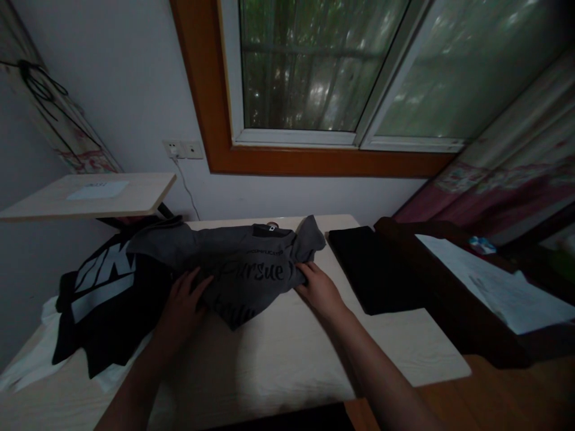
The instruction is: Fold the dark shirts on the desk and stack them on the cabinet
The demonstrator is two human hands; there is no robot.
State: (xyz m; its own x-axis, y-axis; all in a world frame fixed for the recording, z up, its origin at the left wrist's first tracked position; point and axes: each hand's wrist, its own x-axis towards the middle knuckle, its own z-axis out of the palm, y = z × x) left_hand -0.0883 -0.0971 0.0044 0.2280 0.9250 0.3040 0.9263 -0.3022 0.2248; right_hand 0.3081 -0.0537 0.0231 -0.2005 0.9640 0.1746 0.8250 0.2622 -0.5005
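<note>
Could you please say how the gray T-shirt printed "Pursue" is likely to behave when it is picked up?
The gray T-shirt will probably sag floppily, since its cloth lies creased and bunched. It is likely light for its size, as the fabric looks thin. One sleeve might drag against the black garment it overlaps.

Dark grey shirt (pixel 247 287), black lettering (pixel 272 272); at 6 o'clock, a pale table (pixel 278 365) patterned with wood grain. At 9 o'clock, a black garment (pixel 139 299) bearing whitish block letters (pixel 105 266) and a bar (pixel 103 297); at 8, white cloth (pixel 27 368); at 3, a plain black item (pixel 377 269). At 12, an orange-brown window frame (pixel 251 161); at 2, a curtain (pixel 507 161), pale above, floral-banded, dark pink below
</note>
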